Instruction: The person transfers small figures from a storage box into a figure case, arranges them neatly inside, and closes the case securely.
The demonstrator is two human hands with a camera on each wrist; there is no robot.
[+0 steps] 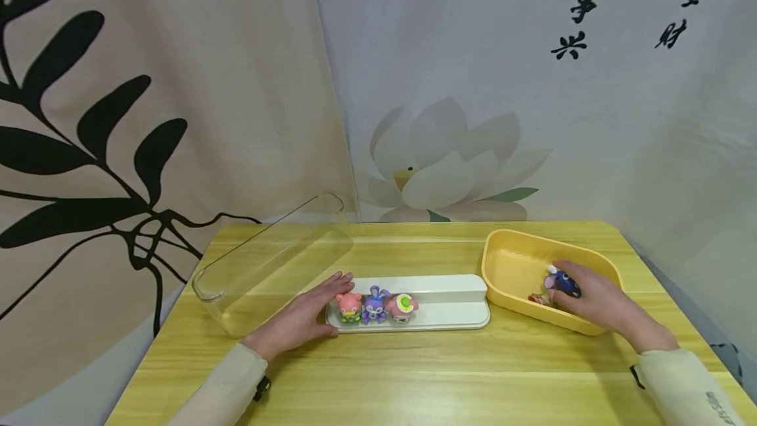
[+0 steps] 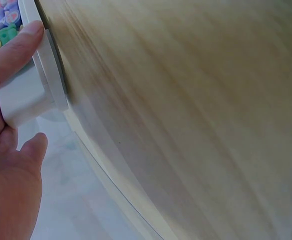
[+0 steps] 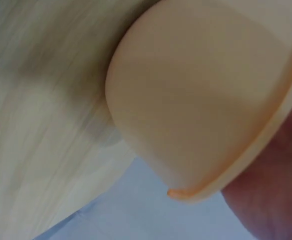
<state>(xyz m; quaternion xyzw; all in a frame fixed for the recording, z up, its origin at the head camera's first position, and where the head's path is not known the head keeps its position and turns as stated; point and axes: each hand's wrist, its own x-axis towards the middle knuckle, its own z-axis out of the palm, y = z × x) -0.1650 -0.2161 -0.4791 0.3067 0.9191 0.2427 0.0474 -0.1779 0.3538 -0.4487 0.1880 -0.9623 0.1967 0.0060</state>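
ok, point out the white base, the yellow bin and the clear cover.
White base [image 1: 449,315]: head view, bare right part of its lower ledge.
Yellow bin [image 1: 514,269]: head view, bare left part of its inside.
Clear cover [image 1: 275,265]: head view, middle of its see-through panel.

Yellow bin [image 1: 507,268], white tray [image 1: 449,315]; pink-and-green figurine [image 1: 349,308], purple figurine [image 1: 374,308], dark-blue toy [image 1: 568,285], yellow wood-grained table [image 1: 437,373], black-leafed cream curtain [image 1: 248,84]

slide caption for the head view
Left hand holds stand with three toys, right hand grips blue toy at yellow bin.
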